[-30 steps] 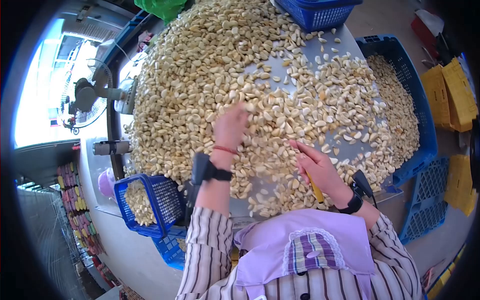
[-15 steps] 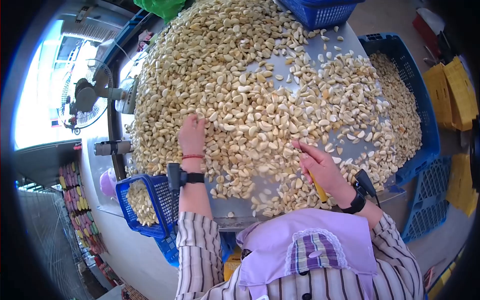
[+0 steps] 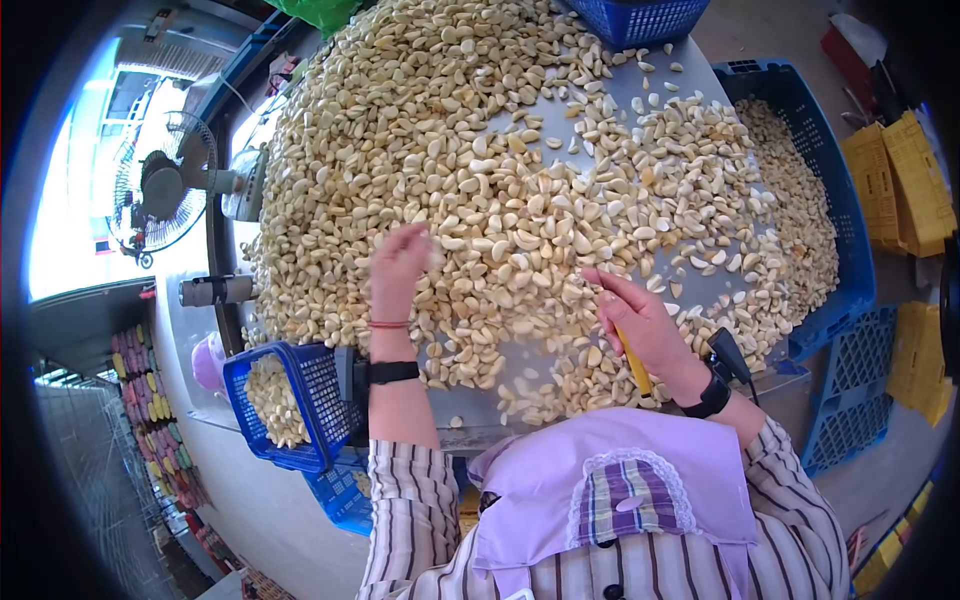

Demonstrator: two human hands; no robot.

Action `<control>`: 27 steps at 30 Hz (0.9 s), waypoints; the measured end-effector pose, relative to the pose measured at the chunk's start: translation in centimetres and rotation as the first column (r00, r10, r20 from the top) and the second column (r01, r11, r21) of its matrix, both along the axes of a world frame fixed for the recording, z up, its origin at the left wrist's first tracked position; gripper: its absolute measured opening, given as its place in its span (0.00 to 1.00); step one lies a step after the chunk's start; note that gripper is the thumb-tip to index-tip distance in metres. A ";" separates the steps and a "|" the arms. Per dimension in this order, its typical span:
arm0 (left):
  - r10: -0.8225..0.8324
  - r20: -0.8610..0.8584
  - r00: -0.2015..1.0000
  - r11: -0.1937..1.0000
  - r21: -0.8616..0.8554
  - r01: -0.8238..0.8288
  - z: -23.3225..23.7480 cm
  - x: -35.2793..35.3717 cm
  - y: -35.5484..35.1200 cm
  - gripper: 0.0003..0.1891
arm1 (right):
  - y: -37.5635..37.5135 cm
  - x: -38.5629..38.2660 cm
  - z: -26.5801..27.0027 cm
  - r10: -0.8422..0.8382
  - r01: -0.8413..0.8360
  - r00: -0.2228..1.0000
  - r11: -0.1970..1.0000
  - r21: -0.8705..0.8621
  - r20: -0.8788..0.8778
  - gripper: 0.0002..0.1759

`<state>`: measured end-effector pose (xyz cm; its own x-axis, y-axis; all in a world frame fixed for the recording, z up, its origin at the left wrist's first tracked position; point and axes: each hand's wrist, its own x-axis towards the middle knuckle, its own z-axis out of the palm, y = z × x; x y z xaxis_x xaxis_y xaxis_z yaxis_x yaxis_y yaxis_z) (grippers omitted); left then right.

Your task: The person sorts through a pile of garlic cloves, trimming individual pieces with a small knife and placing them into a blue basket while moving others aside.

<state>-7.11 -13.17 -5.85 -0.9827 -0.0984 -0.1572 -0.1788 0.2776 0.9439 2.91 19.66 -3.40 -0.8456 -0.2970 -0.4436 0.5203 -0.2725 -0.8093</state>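
Peeled garlic cloves [image 3: 470, 185] lie in a wide, thick heap over the metal table. My left hand [image 3: 397, 275] is over the left-middle of the heap, fingers pinched together, with a pale, blurred clove at the fingertips. My right hand [image 3: 645, 335] is closed around a slim tool with a yellow handle [image 3: 632, 360], over the right part of the heap; the tool's working end cannot be made out. Some cloves [image 3: 525, 395] close to my apron look smeared by motion.
A small blue basket [image 3: 320, 400] with cloves hangs at the table's left front. A large blue crate [image 3: 850, 230] full of cloves stands at the right, and another blue basket [image 3: 640, 25] sits at the far edge. A fan [image 3: 165, 185] stands left.
My left hand has shifted slightly right and toward me, rising off the cloves with a blurred clove at its fingertips. My right hand keeps its grip on the yellow-handled tool, nearly still.
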 end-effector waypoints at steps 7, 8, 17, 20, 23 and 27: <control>-0.170 -0.075 0.983 0.922 -0.363 0.132 -2.6 1.2 0.6 0.12 | 0.0 0.0 0.4 -0.014 0.014 0.999 1.000 0.005 0.046 0.22; -0.147 -0.015 0.989 0.954 -0.267 0.138 -2.1 1.5 1.0 0.11 | 0.0 0.0 0.4 -0.018 0.017 0.999 1.000 0.004 0.047 0.22; -0.293 0.129 0.947 0.954 -0.027 0.299 5.8 7.5 8.6 0.04 | -1.4 1.1 1.3 0.232 -0.114 0.903 0.941 0.319 -0.361 0.33; -0.477 0.058 0.877 0.863 -0.156 0.480 6.9 8.0 9.4 0.05 | -0.7 0.6 2.8 0.446 -0.282 0.836 0.849 0.448 -0.320 0.39; -0.552 0.055 0.832 0.822 -0.137 0.553 7.7 8.1 10.0 0.07 | -1.0 0.6 2.4 0.519 -0.346 0.782 0.823 0.451 -0.346 0.42; -0.591 0.118 0.798 0.786 -0.136 0.603 8.6 7.8 9.9 0.06 | -1.1 0.8 2.3 0.537 -0.347 0.745 0.818 0.458 -0.395 0.38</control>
